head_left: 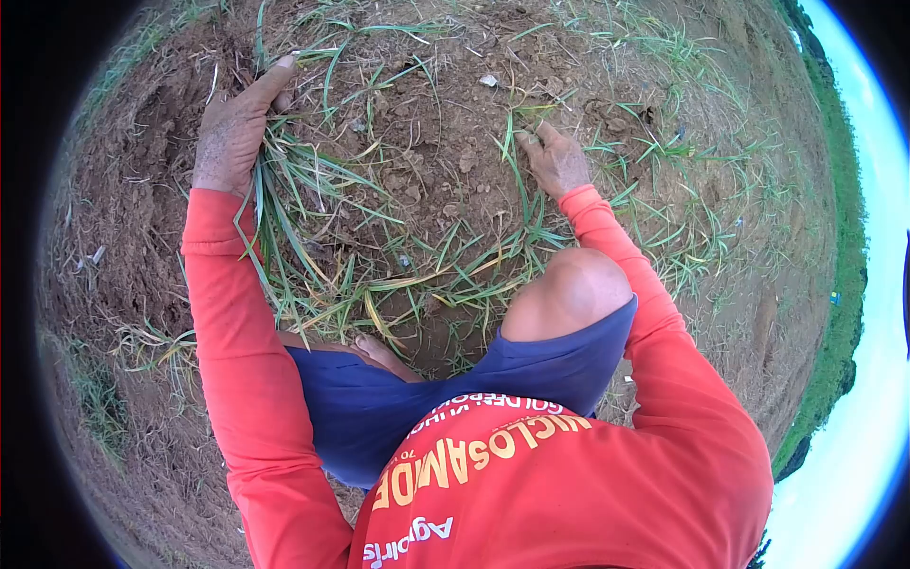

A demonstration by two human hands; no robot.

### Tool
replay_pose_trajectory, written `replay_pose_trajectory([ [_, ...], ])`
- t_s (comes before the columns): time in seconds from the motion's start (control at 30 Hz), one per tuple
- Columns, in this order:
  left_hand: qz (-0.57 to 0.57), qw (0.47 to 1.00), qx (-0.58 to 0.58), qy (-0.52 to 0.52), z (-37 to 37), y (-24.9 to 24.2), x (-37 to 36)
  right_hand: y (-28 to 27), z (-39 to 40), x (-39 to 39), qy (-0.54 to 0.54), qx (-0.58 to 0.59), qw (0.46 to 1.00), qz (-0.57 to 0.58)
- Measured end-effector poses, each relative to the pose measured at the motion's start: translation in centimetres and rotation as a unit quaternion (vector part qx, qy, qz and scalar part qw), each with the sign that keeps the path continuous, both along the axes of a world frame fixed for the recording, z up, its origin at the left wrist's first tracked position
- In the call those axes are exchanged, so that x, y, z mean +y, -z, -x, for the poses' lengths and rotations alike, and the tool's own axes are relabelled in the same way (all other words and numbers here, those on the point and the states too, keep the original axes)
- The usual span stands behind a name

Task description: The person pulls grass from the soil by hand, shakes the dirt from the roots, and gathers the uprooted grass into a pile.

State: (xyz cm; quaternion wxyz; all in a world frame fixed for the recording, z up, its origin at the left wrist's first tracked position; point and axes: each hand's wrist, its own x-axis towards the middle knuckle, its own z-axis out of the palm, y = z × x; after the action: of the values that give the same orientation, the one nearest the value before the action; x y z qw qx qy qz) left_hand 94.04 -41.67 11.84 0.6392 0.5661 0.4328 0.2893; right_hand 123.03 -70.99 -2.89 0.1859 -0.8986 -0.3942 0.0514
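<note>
My left hand point(235, 133) is closed around a bunch of long green grass point(284, 194) at the upper left. The blades hang down past my wrist and fan out over the soil, while their root ends are mostly hidden by the fingers. Across from it, my right hand point(559, 166) reaches low to the ground with thumb and fingers pinched together. Thin green grass blades point(515, 161) stand right at those fingertips and seem to be caught between them. Bare brown soil point(427, 175) with clods lies between my two hands.
My bent knee point(575, 289) and blue shorts point(569, 356) are just below my hands. Loose green and yellowing grass point(445, 280) lies in front of my legs. More grass tufts point(678, 147) grow to the right. A green field edge point(846, 228) borders the sky.
</note>
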Motion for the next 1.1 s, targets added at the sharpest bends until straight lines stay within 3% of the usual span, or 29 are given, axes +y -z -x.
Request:
replay_pose_trajectory([
  [0.2, -0.005, 1.000, 0.010, 0.000, 0.3, -0.1, 0.0, -2.2, 0.5, 0.6, 0.078, 0.033, 0.991, 0.104],
  [0.3, -0.009, 1.000, 0.014, -0.017, 0.8, -1.2, -1.0, -0.8, -0.4, 1.0, 0.066, 0.037, 0.992, 0.103],
  [0.33, -0.019, 0.999, 0.014, -0.025, 0.8, -1.6, -1.2, -0.6, -0.7, 1.1, 0.147, 0.164, 0.974, 0.057],
  [0.4, 0.009, 1.000, -0.011, -0.026, 1.0, -1.5, -0.9, -0.2, -1.1, 1.4, 0.290, 0.405, 0.866, -0.041],
  [0.5, 0.015, 0.999, -0.031, -0.022, 1.6, -1.5, -0.8, 0.8, -2.2, 1.1, 0.276, 0.481, 0.832, -0.026],
  [0.53, 0.019, 0.999, -0.037, -0.022, 1.7, -1.7, -0.9, -2.1, -0.9, 1.7, 0.304, 0.492, 0.815, -0.031],
  [0.63, 0.010, 0.999, -0.029, -0.022, 1.3, -1.8, -1.1, -0.5, -3.0, 1.6, 0.256, 0.544, 0.799, 0.018],
  [0.67, 0.002, 0.999, -0.024, -0.026, 1.3, -1.8, -1.0, 0.4, -4.0, 1.6, 0.243, 0.620, 0.746, -0.001],
  [0.77, 0.006, 0.999, -0.035, -0.007, 1.3, -1.9, -1.1, 0.3, -4.9, 1.7, 0.247, 0.685, 0.685, -0.004],
  [0.8, 0.015, 0.999, -0.033, -0.018, 1.4, -2.1, -1.5, -0.6, -3.6, 1.6, 0.272, 0.634, 0.724, -0.001],
  [0.9, 0.013, 0.999, -0.039, -0.009, 1.5, -1.9, -1.3, -1.9, -2.2, 1.6, 0.248, 0.619, 0.745, 0.010],
  [1.03, 0.012, 1.000, -0.023, -0.017, 1.5, -2.3, -1.5, 0.7, -3.0, 1.5, 0.240, 0.703, 0.665, -0.073],
  [1.1, -0.012, 1.000, -0.018, -0.012, 1.8, -2.1, -1.5, 0.8, -2.6, 1.3, 0.251, 0.697, 0.663, -0.104],
])
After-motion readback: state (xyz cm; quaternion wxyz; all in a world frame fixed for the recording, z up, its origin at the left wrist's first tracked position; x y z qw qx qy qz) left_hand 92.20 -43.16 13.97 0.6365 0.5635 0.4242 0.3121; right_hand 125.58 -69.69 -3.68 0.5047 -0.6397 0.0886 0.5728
